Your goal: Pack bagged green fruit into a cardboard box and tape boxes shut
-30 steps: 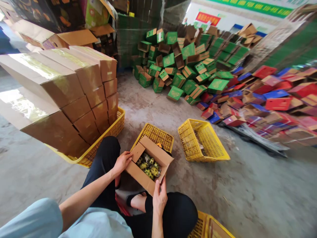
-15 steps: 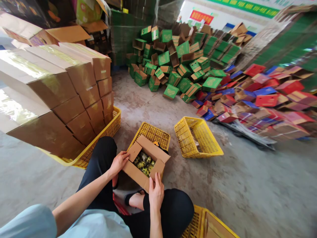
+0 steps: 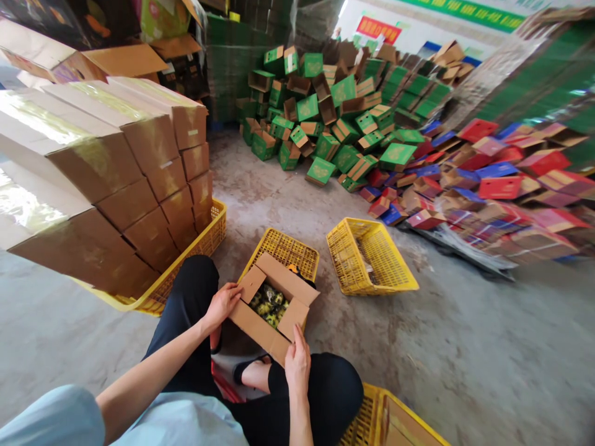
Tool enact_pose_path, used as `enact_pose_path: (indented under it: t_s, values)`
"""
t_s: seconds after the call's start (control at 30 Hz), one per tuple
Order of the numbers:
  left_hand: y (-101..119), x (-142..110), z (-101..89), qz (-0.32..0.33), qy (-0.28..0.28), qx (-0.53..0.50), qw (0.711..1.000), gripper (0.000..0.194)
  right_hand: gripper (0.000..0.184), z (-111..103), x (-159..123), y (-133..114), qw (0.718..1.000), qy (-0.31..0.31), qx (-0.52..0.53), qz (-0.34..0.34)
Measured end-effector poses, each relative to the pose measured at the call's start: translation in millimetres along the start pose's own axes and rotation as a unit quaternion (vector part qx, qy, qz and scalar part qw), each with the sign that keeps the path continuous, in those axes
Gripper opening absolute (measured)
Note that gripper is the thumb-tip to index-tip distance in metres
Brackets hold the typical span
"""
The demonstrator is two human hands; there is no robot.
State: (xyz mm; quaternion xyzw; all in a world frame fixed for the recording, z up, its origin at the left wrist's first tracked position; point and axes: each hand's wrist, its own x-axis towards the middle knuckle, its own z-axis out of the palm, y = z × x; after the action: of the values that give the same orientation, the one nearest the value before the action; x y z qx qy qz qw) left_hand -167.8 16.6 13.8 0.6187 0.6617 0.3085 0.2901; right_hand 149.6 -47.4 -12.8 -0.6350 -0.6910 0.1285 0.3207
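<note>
Your left hand (image 3: 223, 305) and right hand (image 3: 298, 361) grip opposite ends of the open carton (image 3: 261, 332), above concrete floor (image 3: 279, 197).

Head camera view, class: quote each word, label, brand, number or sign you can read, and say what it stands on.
None can be quoted with certainty.
Red sign, back wall: characters too blurred.
Green banner, same wall: characters too small and blurred.
White label, brown carton: too small.
Green box: pale print, illegible.

Stacked cartons (image 3: 151, 192) stand left of the box (image 3: 261, 327)
</note>
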Motion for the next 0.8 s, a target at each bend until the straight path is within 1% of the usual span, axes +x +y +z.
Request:
enact_pose_path:
  t_s: [0.1,0.17,0.23,0.37,0.5,0.57,0.7,0.8]
  values:
    - [0,2,-1.0,-0.003,-0.005,-0.002,1.000,0.034,0.069,-10,0,16,0.997,-0.052,0.037,-0.037]
    - [-1,4,-1.6,-0.011,-0.007,-0.006,1.000,0.034,0.076,-17,-1,22,0.993,-0.087,0.061,-0.052]
    - [-1,5,-1.8,-0.022,-0.011,-0.009,1.000,0.033,0.079,-20,-1,24,0.989,-0.109,0.081,-0.051]
    - [0,7,-2.0,-0.044,-0.023,-0.013,0.999,0.034,0.078,-23,0,22,0.985,-0.124,0.116,-0.024]
    - [2,10,-6.1,-0.067,-0.027,-0.047,0.996,0.037,0.069,-24,3,18,0.981,-0.116,0.153,0.006]
    - [4,12,-10.7,-0.091,-0.035,-0.088,0.991,0.047,0.065,-25,4,16,0.978,-0.110,0.175,0.021]
    - [7,16,-19.9,-0.160,-0.058,-0.173,0.970,0.076,0.065,-27,4,10,0.964,-0.109,0.234,0.066]
    - [6,16,-22.0,-0.161,-0.067,-0.203,0.963,0.087,0.065,-28,5,3,0.949,-0.109,0.270,0.122]
